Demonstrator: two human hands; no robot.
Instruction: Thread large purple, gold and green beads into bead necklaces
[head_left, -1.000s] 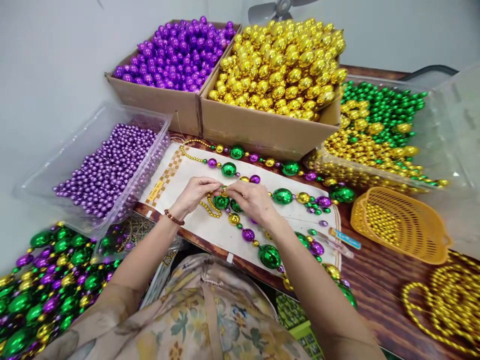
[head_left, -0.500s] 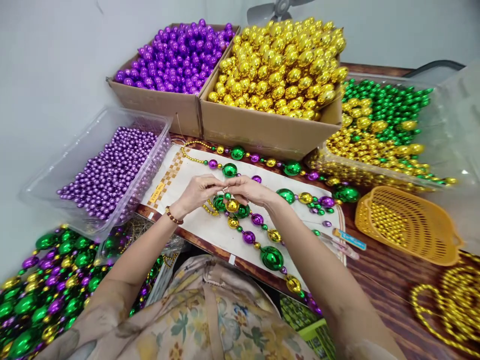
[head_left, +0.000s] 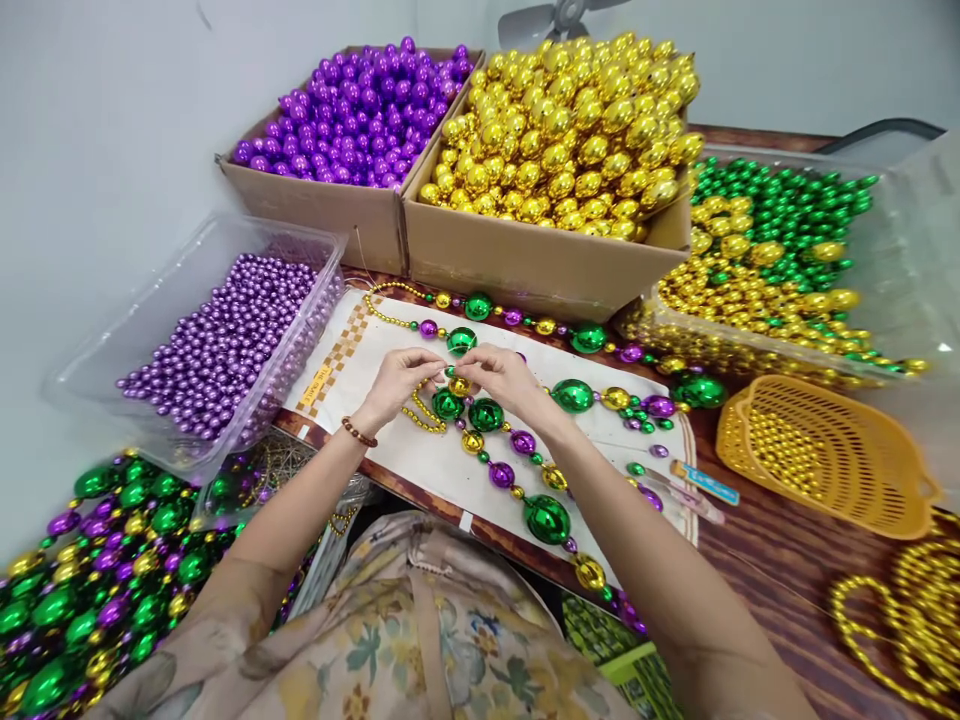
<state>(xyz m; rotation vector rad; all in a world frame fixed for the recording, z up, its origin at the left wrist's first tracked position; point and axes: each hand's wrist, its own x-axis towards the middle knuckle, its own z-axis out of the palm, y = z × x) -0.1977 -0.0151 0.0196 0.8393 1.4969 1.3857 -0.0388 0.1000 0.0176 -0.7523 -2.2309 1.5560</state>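
My left hand and my right hand meet over a white cloth on the table, fingertips pinched together on a bead strand of green, gold and purple beads. A small gold bead sits right between the fingertips. The strand trails from my hands toward the table's near edge, past a large green bead. A second length of the strand curves along the cloth's far side. A bead bracelet is on my left wrist.
Cardboard boxes of purple balls and gold balls stand behind. A clear tub of small purple beads is left, a tub of green and gold beads right, an orange basket beside it. Finished strands pile at lower left.
My hands lifted slightly and drew closer together on the strand. The beads near them shifted, and the strand's near end slid along the cloth.
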